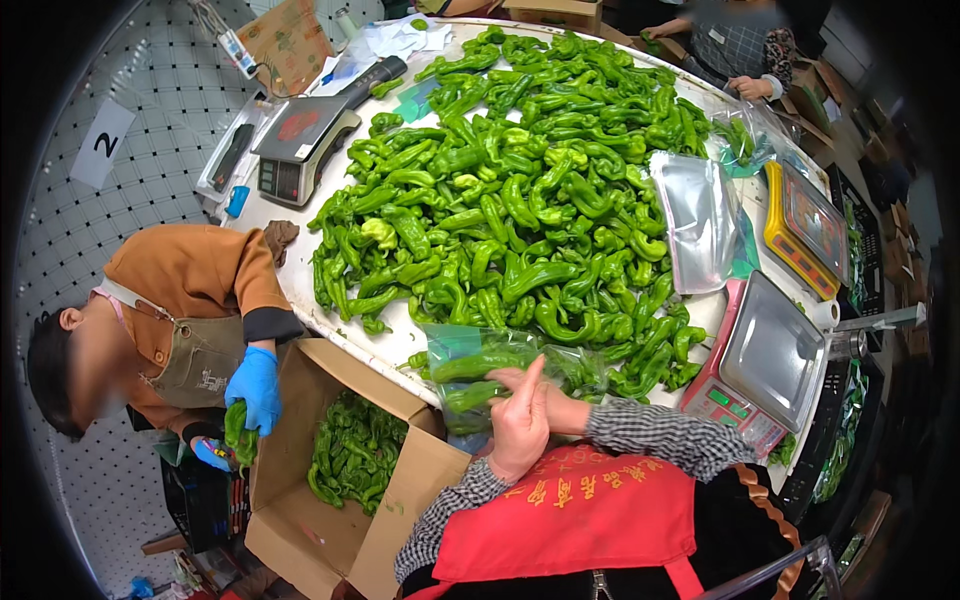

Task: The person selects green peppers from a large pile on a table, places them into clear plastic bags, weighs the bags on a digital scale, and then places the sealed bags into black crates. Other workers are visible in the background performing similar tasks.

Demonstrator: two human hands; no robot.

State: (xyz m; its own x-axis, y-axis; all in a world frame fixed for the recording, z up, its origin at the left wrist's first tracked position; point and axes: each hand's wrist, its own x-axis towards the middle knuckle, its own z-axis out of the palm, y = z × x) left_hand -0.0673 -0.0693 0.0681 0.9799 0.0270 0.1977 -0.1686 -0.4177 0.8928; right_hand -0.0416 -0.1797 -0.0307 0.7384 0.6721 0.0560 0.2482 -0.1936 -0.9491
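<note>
Just above the table's near edge is a clear plastic bag [439, 346] with long green peppers [480, 366] in it. My right hand [566, 411] reaches in from the right, its fingers on the bag and the peppers. In front of it is my left hand [517, 433], fingers curled and one pointing up, hiding part of the right. Whether the left grips the bag's edge cannot be seen. Beyond the hands, a broad heap of green peppers [517, 195] covers much of the white table [330, 319].
Below left stands an open cardboard box [307, 540] with peppers. Beside it, a co-worker [187, 322] in blue gloves holds peppers. A red scale [776, 349], a yellow scale [806, 225] and flat plastic bags [694, 225] lie right; another scale [300, 139] stands far left. Another person [739, 56] stands across.
</note>
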